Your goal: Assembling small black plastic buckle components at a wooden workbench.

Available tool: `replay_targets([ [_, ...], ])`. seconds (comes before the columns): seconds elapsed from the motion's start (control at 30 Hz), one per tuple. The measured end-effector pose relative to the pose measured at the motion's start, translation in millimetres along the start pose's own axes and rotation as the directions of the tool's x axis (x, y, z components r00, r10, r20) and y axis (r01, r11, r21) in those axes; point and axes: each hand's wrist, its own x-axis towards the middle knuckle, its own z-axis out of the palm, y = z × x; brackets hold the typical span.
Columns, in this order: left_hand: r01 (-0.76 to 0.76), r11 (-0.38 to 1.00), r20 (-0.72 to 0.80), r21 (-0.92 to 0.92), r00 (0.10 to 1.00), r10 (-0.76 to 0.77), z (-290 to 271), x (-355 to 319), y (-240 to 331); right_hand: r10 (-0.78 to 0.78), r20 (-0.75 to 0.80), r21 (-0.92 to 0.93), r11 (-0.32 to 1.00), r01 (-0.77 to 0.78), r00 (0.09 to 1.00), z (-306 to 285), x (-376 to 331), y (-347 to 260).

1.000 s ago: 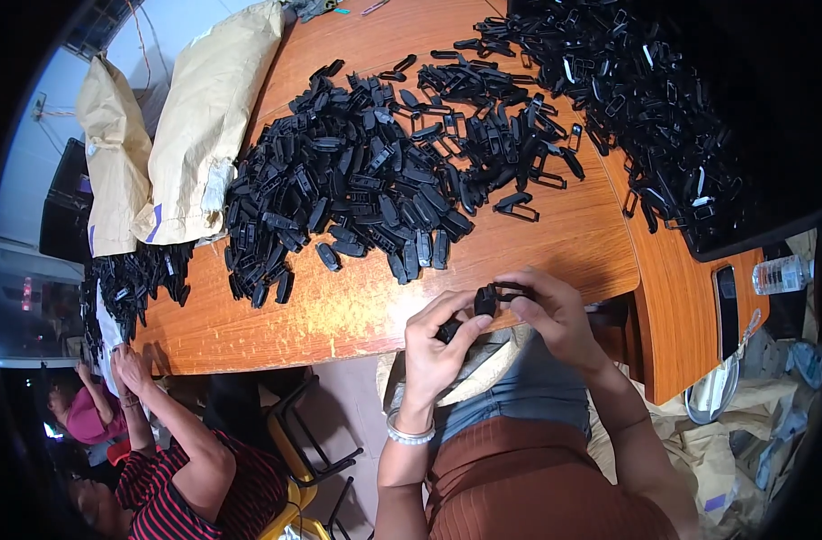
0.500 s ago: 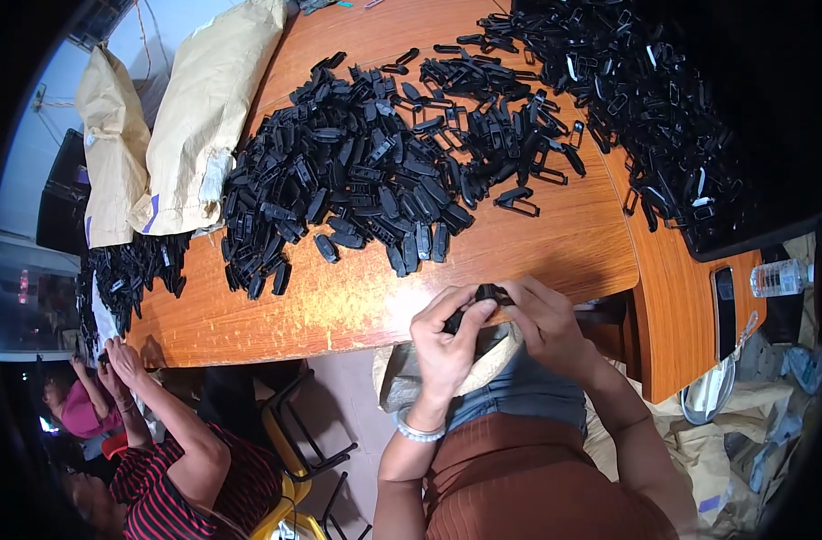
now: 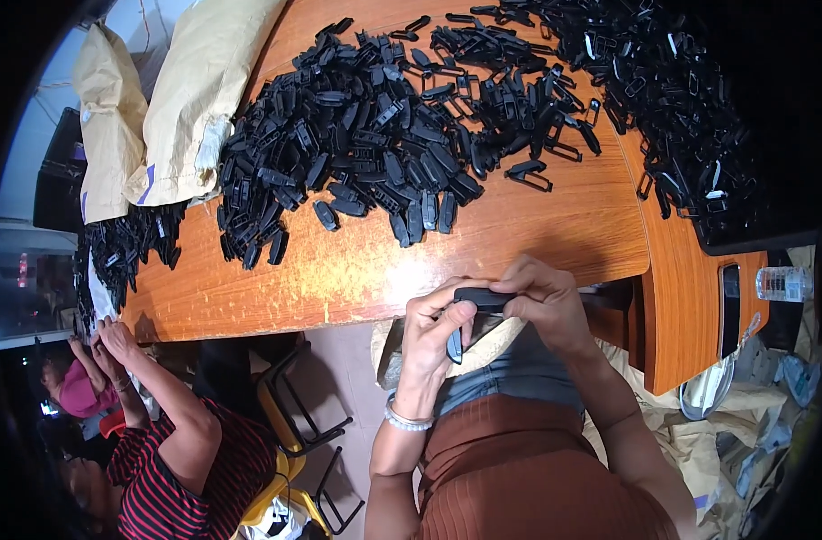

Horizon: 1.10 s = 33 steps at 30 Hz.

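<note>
At a worn wooden counter (image 3: 555, 238), amid black plastic parts (image 3: 366, 144)

Faces a broad orange-brown surface, rubbed pale along its near side. Carries a large heap across the middle, scattering rightward into looped clips (image 3: 529, 175). Holds a darker mass of parts (image 3: 663, 99) at far right, partly lost in shadow. Bears two tan paper sacks (image 3: 195, 108) on the left. Looks left, well apart, to a co-worker in a striped top (image 3: 190, 468); nearer, to yellow chairs (image 3: 272, 409) on a pale floor (image 3: 343, 387).

Runs along the front in one long edge, bent by the lens, to a rounded right corner. Leaves a strip of wood between heap and edge, narrower at left, wider at right. Opens below onto a tan bag (image 3: 494, 346) at the lap. Ends at right near a clear bottle (image 3: 782, 283).

Grips one black piece (image 3: 483, 299) in both hands, right at the front edge: by the left end in the left hand (image 3: 427, 326), by the other between thumb and fingers of the right hand (image 3: 546, 306). Tucks a second, slimmer piece (image 3: 455, 347) below the left thumb.
</note>
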Motion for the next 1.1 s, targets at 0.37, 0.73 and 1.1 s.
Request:
replay_targets([
  [0.37, -0.301, -0.071, 0.309, 0.951, 0.909, 0.279, -4.9, -26.6, -9.7, -0.054, -0.200, -0.504, 0.862, -0.055, 0.978, -24.4, 4.7, -7.1],
  [0.73, -0.101, -0.142, 0.174, 0.985, 0.578, 0.797, -123.8, 84.4, 120.4, -0.460, 0.016, -0.925, 0.331, 0.187, 0.888, -111.9, 141.7, -68.2],
  [1.1, 0.108, -0.115, 0.008, 0.988, 0.695, 0.719, -281.9, 168.8, 200.7, -0.177, 0.419, -0.831, 0.321, 0.454, 0.891, -81.0, 332.6, -53.6],
])
